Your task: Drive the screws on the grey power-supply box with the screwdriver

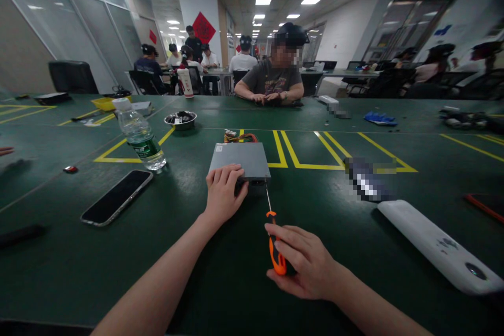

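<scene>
A grey metal computer power supply (240, 157) lies flat on the green table in front of me. My left hand (225, 191) grips its near left side, with fingers on the top cover and the thumb at the near face. A bundle of coloured cables (246, 137) comes out at its far side. In my right hand (301, 262) is an orange and black screwdriver (277, 254), held by the handle with the fingers closed around it. The screwdriver's shaft points away from me, its tip at the near right corner of the power supply. Whether the tip sits in a screw is too small to tell.
Left of the power supply are a water bottle (142, 139), a black-screened phone (118, 198) and a metal bowl (180, 120) with small parts. To the right lies a long white device (437, 244). A person (271, 71) sits across the green table (189, 283).
</scene>
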{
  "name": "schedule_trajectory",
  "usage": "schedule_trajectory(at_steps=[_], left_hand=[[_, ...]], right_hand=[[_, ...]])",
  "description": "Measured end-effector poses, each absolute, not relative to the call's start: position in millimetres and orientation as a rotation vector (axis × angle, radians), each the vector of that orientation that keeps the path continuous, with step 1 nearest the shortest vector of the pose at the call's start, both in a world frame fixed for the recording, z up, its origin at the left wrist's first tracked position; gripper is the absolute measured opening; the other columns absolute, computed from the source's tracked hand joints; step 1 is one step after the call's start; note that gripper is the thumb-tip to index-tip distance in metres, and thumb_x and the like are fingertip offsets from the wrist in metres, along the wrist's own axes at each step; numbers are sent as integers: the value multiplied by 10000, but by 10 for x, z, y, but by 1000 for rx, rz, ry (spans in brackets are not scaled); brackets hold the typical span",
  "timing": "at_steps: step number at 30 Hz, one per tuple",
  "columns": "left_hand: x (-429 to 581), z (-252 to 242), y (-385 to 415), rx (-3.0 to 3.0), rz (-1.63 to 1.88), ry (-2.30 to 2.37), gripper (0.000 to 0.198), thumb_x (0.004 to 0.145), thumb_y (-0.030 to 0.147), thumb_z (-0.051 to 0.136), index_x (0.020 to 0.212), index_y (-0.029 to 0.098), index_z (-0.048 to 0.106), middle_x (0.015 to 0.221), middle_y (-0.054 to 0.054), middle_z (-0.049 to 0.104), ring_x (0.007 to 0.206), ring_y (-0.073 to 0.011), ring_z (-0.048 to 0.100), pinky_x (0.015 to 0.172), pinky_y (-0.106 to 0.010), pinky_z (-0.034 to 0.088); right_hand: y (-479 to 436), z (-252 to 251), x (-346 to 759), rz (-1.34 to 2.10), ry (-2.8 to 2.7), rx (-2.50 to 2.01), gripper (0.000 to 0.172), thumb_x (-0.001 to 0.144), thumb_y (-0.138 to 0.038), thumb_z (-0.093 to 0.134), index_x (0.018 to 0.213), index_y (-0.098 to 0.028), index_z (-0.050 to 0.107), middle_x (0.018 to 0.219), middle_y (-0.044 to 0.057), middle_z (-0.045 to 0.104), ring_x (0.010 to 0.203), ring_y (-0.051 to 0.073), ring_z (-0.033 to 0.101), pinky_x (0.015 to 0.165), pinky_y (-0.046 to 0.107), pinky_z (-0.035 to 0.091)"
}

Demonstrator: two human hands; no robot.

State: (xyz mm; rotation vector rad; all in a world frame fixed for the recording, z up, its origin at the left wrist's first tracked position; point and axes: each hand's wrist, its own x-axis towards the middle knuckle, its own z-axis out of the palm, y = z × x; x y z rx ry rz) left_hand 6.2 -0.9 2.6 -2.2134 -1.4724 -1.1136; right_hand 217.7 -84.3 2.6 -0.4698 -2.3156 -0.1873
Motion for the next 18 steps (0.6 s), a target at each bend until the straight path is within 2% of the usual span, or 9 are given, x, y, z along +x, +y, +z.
schedule_trajectory(at_steps=[4, 8, 12, 14, 18], left_hand=[[59, 24, -8, -2217, -1111, -1465, 200, 825, 274, 538, 1021, 239, 516, 1148, -53, 600, 1090, -229, 510, 907, -413, 300], [59, 25, -11, -2219, -1106, -1463, 203, 823, 270, 541, 1021, 235, 515, 1154, -51, 598, 1091, -222, 511, 908, -404, 299], [62, 21, -9, -2214, -1108, -1468, 201, 821, 269, 543, 1017, 235, 516, 1150, -50, 600, 1088, -222, 514, 910, -402, 296], [62, 20, -8, -2214, -1107, -1471, 201, 821, 273, 542, 1018, 238, 517, 1151, -49, 600, 1087, -222, 515, 909, -402, 297], [60, 24, -10, -2217, -1104, -1471, 199, 827, 276, 534, 1021, 240, 514, 1150, -52, 600, 1088, -224, 515, 908, -405, 297]], right_hand=[[-870, 53, 2147, -215, -2441, -533, 293, 868, -288, 461, 1106, -124, 506, 1110, 181, 596, 913, 224, 617, 776, 373, 512], [-874, 31, 2101, -210, -2585, -613, 297, 853, -317, 530, 1095, -146, 540, 1105, 154, 592, 818, 215, 618, 743, 382, 499], [-859, -54, 2076, -127, -2561, -638, 176, 811, -270, 572, 920, -134, 551, 1047, 150, 593, 781, 200, 606, 681, 336, 498], [-857, -80, 2089, -68, -2498, -673, 144, 811, -258, 558, 893, -142, 532, 1017, 143, 590, 806, 201, 605, 686, 337, 497], [-873, -48, 2123, 70, -2484, -700, 299, 805, -347, 571, 1010, -139, 509, 1091, 153, 560, 934, 227, 582, 753, 347, 500]])
